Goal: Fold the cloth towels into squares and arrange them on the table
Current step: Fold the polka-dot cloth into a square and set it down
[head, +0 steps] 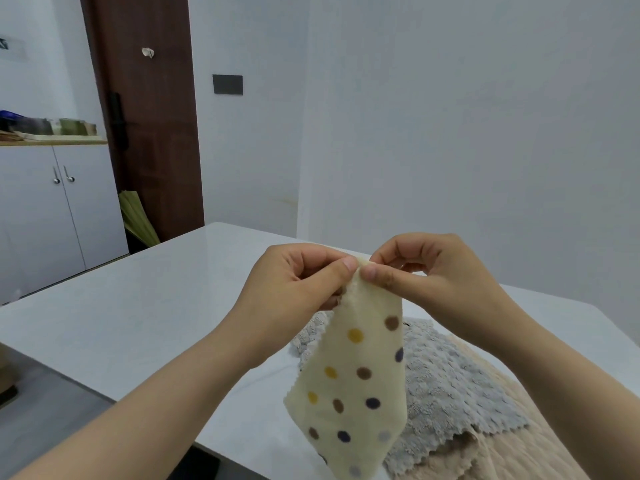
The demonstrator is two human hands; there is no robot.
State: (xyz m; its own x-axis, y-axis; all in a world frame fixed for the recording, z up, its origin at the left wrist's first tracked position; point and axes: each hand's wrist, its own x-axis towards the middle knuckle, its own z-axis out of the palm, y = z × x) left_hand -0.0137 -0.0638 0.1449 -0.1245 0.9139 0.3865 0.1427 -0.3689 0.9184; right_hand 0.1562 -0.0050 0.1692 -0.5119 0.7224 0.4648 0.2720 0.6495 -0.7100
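One cream polka-dot towel (360,386) hangs in the air at about 6 o'clock, over the table's near edge. Both hands pinch its top corner, the left hand (294,289) from 9 o'clock and the right hand (433,271) from 3 o'clock. Toward 4 o'clock a grey towel (450,386) lies on a beige towel (519,455) on the white table (138,306). A white cabinet (52,209) stands at 9 o'clock.

The white tabletop (149,306) offers open passage across its left and far parts. On its near right a fluffy grey towel (450,386) overlaps a beige towel (519,455), and the dotted cream towel (360,375) hangs in front of them, blocking that side
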